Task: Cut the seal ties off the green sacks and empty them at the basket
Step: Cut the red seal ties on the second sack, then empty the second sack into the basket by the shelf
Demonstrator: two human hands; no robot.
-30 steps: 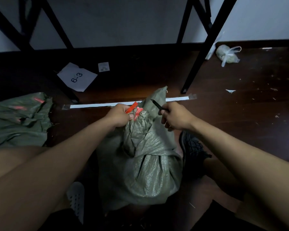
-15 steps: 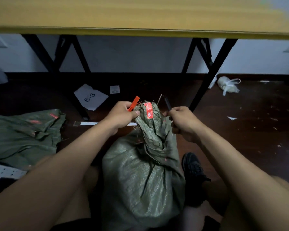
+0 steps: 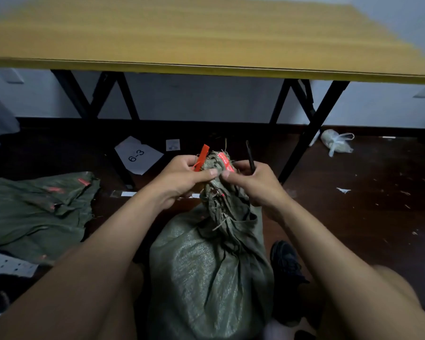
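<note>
While both hands are working at the gathered mouth of the sack, the left hand point(image 3: 182, 176) is pinching the orange seal tie point(image 3: 201, 157) between fingers and thumb, with the thumb also pressing the bunched fabric, probably to keep the neck steady and the tie pulled out where a blade can reach it. The right hand point(image 3: 252, 184) is curling round a thin dark tool point(image 3: 250, 157), likely the cutter, its tip sticking up above the knuckles, while the thumb and forefinger are nipping the neck just beside a red printed label point(image 3: 225, 161); the tool looks parked, not yet on the tie. Whether the tie is already severed cannot be told. The green sack point(image 3: 206, 273) is standing upright on the floor between the person's legs, close to the body, which is keeping it from toppling while both hands are busy. It is looking full and rounded below, woven and slightly shiny, twisted tight at the neck with frayed strands poking out. A dark shoe point(image 3: 286, 263) is sitting just right of it. Farther left, flat green sacks point(image 3: 37, 209) are lying crumpled, looking emptied, and a white perforated basket edge point(image 3: 3, 268) is showing at the lower left. Beyond, a paper marked 6-3 point(image 3: 138, 155) is lying under a yellow-topped table point(image 3: 206, 45).
</note>
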